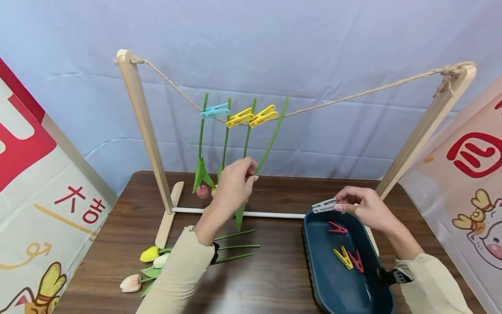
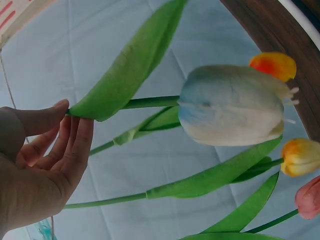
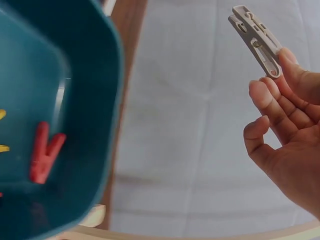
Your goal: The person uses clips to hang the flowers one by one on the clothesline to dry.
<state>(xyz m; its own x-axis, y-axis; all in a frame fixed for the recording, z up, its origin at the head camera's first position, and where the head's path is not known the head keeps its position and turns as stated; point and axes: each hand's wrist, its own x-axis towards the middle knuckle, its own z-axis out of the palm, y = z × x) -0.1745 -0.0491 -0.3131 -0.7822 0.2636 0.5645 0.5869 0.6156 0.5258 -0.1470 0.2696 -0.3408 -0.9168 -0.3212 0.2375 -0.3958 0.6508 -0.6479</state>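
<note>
My left hand (image 1: 234,183) pinches the green stem of an artificial tulip, whose pale blue-white bloom (image 2: 231,104) hangs head down in the left wrist view. The stem's upper end (image 1: 285,104) rises beside the rope (image 1: 376,90). Three other tulips hang upside down from that rope, held by a blue clothespin (image 1: 215,111) and two yellow clothespins (image 1: 240,117). Over the far rim of a dark blue basin (image 1: 307,253), my right hand (image 1: 362,207) pinches a grey clothespin (image 3: 255,40) by its end, between thumb and fingers.
Wooden posts (image 1: 145,126) on both sides carry the sagging rope, and a white rod (image 1: 274,215) joins them low down. Red clothespins (image 1: 338,228) and a yellow clothespin (image 1: 343,258) lie in the basin. More tulips (image 1: 131,283) lie on the table (image 1: 270,270) at front left.
</note>
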